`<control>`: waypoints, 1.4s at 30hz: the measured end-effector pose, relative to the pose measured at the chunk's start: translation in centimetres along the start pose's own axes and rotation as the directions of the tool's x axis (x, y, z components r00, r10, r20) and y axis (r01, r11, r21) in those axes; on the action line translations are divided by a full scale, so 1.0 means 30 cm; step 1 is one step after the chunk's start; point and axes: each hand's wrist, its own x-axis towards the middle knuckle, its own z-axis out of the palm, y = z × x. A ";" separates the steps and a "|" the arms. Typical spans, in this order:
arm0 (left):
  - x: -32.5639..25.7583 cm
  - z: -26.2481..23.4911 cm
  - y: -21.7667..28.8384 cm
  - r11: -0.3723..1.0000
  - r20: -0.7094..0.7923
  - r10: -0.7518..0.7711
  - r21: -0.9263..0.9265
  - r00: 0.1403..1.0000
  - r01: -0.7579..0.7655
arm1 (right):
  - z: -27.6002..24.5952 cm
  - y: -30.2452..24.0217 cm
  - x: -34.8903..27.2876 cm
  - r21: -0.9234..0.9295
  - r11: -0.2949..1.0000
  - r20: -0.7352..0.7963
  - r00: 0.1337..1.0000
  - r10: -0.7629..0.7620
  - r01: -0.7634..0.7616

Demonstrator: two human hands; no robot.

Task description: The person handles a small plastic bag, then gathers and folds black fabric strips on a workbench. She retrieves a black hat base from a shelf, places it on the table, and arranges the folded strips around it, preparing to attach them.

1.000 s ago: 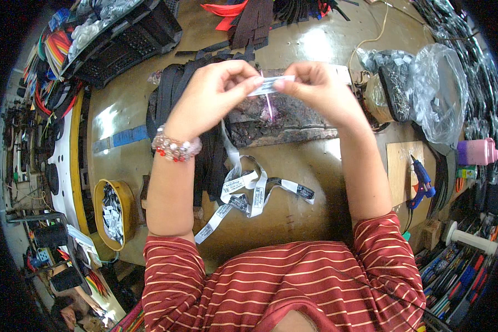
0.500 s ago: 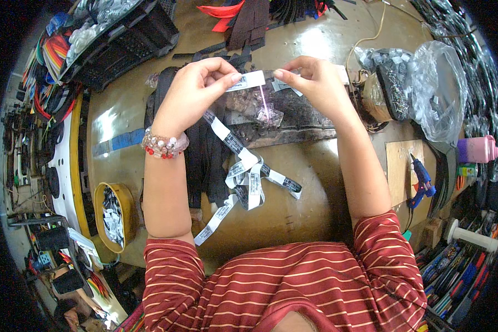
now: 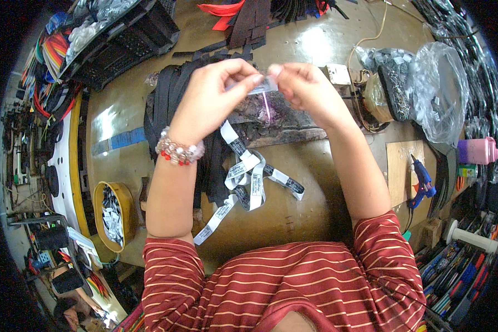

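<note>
Hands raised together above the worktable (image 3: 315,166), pinching one end of a white label tape (image 3: 243,171) between them. Left hand (image 3: 210,102) has thumb and fingers closed narrow on the tape's top end; a beaded bracelet (image 3: 178,152) sits on that wrist. Right hand (image 3: 304,88) meets it from the other side, fingertips closed on the same short piece, just touching the left fingertips. Held end of the tape is up between the two hands, above a dark, worn block (image 3: 282,127) on the table. Rest of the tape hangs down from the left hand, loops and twists over the table near the person's chest, and its loose tail lies beside the left forearm. A thin pink thread (image 3: 267,106) drops from the pinch point.

Black straps (image 3: 166,105) are heaped under and left of the left hand. Yellow tub (image 3: 114,213) with small printed pieces stands at the table's left edge. Black crate (image 3: 122,44) sits far left at the back. Clear plastic bag (image 3: 440,88) lies at right, well apart from the hands. Blue glue gun (image 3: 423,180) rests on a small board on the right side. Striped red shirt (image 3: 282,288) fills the bottom.
</note>
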 end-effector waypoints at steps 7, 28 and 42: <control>0.005 -0.060 -0.028 0.996 0.070 -0.093 0.015 0.993 0.092 | -0.102 -0.043 0.004 -0.441 0.896 -0.108 0.989 -0.101 0.043; 0.009 -0.032 -0.033 0.957 0.035 -0.121 0.270 0.992 0.107 | 0.010 0.048 0.049 -0.479 0.877 -0.137 0.985 -0.107 0.029; 0.003 -0.072 -0.027 0.992 0.013 -0.106 0.066 0.994 0.105 | -0.106 -0.040 0.014 -0.449 0.893 -0.121 0.990 -0.067 0.006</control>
